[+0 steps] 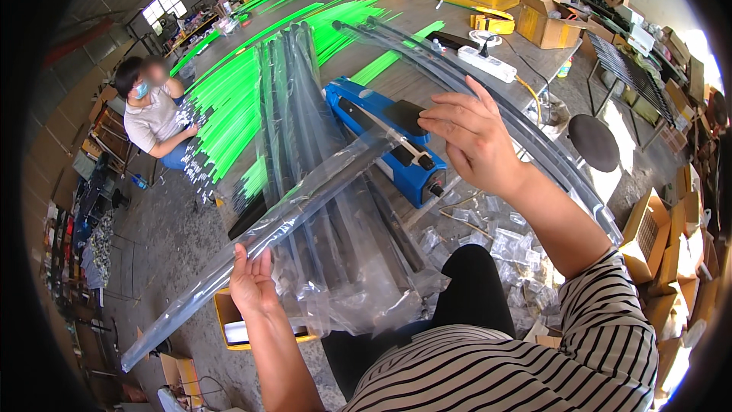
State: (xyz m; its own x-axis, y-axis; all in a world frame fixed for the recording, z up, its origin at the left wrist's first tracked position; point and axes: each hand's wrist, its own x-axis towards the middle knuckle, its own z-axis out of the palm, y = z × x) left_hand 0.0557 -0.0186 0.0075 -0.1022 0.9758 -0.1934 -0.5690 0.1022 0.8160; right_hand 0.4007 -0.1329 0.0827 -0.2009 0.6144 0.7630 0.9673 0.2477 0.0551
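Observation:
My left hand (255,282) is closed on a long clear plastic sleeve (282,217), its thumb pointing up along it. The sleeve slants from the lower left up to a blue hand-press heat sealer (408,172), and its upper end lies at the sealer's arm. Above the sealer's black-padded end, my right hand (473,137) is raised with fingers stretched and thumb apart; nothing shows in it. Under the slanting sleeve, a stack of dark rods in clear bags (293,107) lies lengthwise across the table, with loose bag ends near my lap.
Bundles of bright green rods (229,122) cover the left of the table. A seated co-worker (152,111) is beside them. More bagged rods (526,130) lie to the right, near a white power strip (486,63). Cardboard boxes (549,19) stand behind. Small plastic bags (507,248) litter below.

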